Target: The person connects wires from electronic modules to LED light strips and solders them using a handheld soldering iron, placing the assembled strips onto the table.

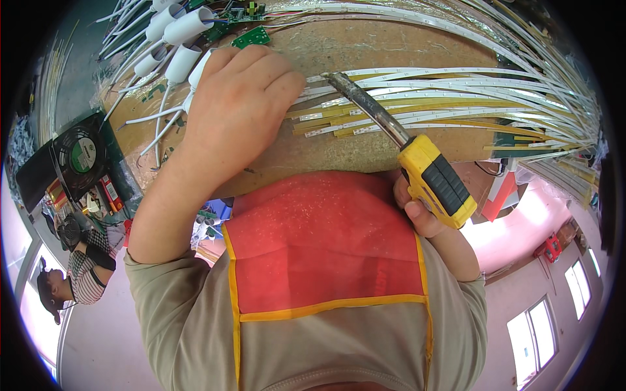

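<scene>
My right hand (420, 208) is wrapped around the yellow and black handle of a soldering iron (438, 179). The iron's dark metal shaft points up and left, its tip over the ends of white LED strips (417, 83). To the left, my left hand (244, 104) is closed with its fingers curled down at the strip ends. What its fingertips hold is hidden beneath the hand. Right beside it lie white plastic lamp housings (182, 63) with white cables. A small green circuit board (251, 37) lies just beyond its knuckles.
Brown board (391, 49) covers the worktop. More LED strips (417, 13) run along the far side and bunch at the right. A black fan (79, 155) stands at the left edge. Another person (75, 280) sits at lower left. My red apron (326, 247) touches the near edge.
</scene>
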